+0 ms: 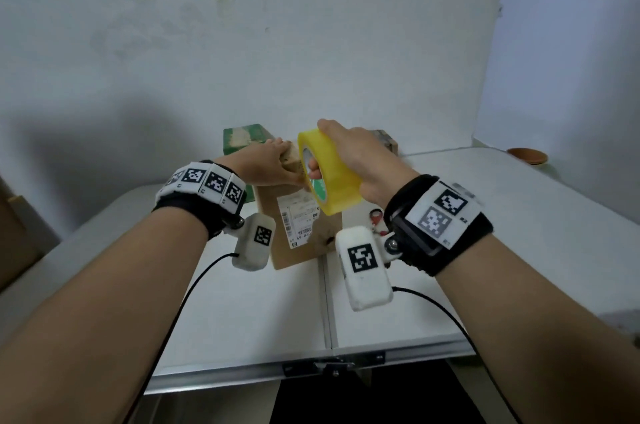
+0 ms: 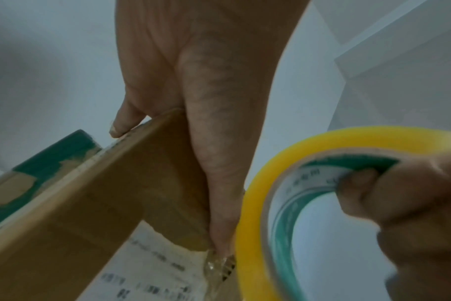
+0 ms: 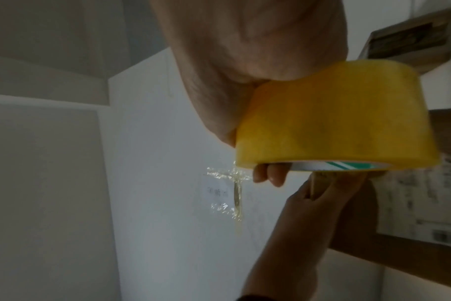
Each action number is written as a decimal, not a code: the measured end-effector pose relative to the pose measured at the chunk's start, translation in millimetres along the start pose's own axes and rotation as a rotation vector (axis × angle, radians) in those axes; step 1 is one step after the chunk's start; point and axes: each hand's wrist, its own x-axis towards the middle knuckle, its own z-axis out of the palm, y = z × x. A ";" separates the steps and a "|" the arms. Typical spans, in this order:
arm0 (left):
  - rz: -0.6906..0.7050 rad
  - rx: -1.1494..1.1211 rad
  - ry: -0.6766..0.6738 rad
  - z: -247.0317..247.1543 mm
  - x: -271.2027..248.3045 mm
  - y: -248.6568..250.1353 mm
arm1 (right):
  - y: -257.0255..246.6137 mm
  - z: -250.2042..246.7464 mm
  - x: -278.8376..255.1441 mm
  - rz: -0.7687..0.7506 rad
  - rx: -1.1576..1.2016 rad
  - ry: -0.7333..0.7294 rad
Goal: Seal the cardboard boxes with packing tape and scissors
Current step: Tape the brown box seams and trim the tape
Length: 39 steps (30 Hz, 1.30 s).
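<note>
A white folding table [image 1: 242, 302], with a seam down its middle, carries everything. A brown cardboard box [image 1: 301, 236] with a shipping label stands on it directly under the hand [image 1: 263, 164] gripping its top, and red-handled scissors [image 1: 376, 221] lie just right of that box, below the hand [image 1: 360, 160] gripping the tape roll. A green box [image 1: 242, 139] sits just beyond the gripped top, another brown box [image 1: 386, 141] beyond the roll, and a brown dish [image 1: 528, 156] far to the right.

Near half of white table [image 1: 242, 302] lies bare up to the brown cardboard box [image 1: 304, 243]; open passage there from either side. Box stands upright mid-table, blocking the centre line. Behind it, against the wall: green box [image 1: 242, 138] to the left, another carton [image 1: 386, 139] to the right. Red-handled scissors [image 1: 375, 219] lie just right of the box. Right side bare out to a brown dish [image 1: 528, 155] at the far corner.
</note>
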 end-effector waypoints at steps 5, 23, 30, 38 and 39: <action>-0.017 0.039 -0.025 0.5 2.3 -1.6 | 20.7 -1.9 -2.5 0.035 0.008 0.018; 0.006 0.050 -0.197 -18.8 27.4 1.2 | 50.6 -14.6 -2.2 0.156 -0.050 0.001; 0.076 -0.010 -0.299 -17.1 32.6 15.5 | 53.7 -16.3 3.0 0.174 -0.060 0.009; 0.236 0.042 0.020 -5.3 -8.3 17.2 | 56.3 -10.8 3.5 0.156 -0.111 -0.021; 0.228 0.020 0.004 -5.5 -9.7 16.4 | 56.5 -10.5 3.3 0.158 -0.108 -0.025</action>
